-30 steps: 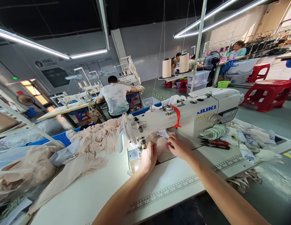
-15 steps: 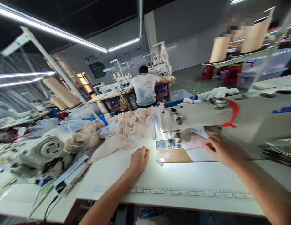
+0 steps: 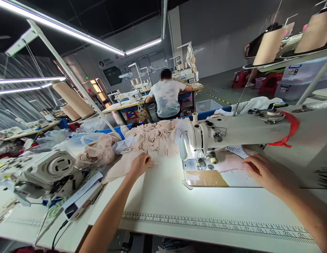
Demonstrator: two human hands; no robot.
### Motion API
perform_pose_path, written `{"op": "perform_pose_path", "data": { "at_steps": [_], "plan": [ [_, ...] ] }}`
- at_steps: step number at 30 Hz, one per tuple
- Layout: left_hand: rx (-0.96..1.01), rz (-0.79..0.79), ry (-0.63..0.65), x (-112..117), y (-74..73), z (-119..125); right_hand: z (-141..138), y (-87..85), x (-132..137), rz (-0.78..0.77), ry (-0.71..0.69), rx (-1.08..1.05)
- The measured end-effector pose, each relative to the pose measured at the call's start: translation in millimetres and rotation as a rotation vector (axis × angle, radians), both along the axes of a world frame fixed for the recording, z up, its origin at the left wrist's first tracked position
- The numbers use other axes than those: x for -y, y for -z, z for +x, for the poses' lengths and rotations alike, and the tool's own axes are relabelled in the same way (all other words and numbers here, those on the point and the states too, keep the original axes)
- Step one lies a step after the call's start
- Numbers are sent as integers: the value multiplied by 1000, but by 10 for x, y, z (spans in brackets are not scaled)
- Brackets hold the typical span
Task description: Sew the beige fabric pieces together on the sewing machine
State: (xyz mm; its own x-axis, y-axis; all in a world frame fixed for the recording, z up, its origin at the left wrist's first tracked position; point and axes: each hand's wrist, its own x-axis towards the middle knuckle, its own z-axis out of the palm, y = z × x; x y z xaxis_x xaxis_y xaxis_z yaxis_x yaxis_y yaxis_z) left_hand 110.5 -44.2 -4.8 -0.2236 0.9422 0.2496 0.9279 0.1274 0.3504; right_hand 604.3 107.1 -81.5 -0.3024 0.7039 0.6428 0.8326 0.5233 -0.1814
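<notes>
A white sewing machine (image 3: 232, 128) stands in front of me, its needle area over a shiny plate with a tan patch. Under its arm lies a pale pink piece of fabric (image 3: 228, 162). My right hand (image 3: 261, 170) is closed on this fabric's right end, thumb and fingers pinched together. My left hand (image 3: 138, 165) is left of the needle, its fingers curled closed beside a flat beige cloth (image 3: 118, 166). Whatever its fingertips may hold is hidden. A heap of crumpled beige fabric (image 3: 153, 137) lies behind the left hand.
A second machine head (image 3: 58, 167) stands at left, near a white box (image 3: 83, 200) with a cable. A printed ruler (image 3: 205, 224) runs along the table's front edge. Thread cones (image 3: 269, 45) stand at upper right. A co-worker (image 3: 166, 96) sits at a table ahead.
My left hand has moved left and slightly away from me, from beside the needle plate to the beige cloth. The right hand stays at the pink fabric. The view has shifted and sharpened.
</notes>
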Motion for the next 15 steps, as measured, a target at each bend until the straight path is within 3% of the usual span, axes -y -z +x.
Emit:
{"op": "perform_pose_path", "data": {
  "at_steps": [4,9,12,15],
  "plan": [
    [123,13,-16,72,-28,-36,-10,-134,69,-50,-85,-53],
    [544,-36,32,184,-107,-40,-102,-181,164,139,-91,-173],
    [541,-56,86,214,-128,30,-218,-229,304,144,-147,-175],
    [457,-64,158,230,-149,146,-402,-373,581,-16,-345,-82]
  ]
}}
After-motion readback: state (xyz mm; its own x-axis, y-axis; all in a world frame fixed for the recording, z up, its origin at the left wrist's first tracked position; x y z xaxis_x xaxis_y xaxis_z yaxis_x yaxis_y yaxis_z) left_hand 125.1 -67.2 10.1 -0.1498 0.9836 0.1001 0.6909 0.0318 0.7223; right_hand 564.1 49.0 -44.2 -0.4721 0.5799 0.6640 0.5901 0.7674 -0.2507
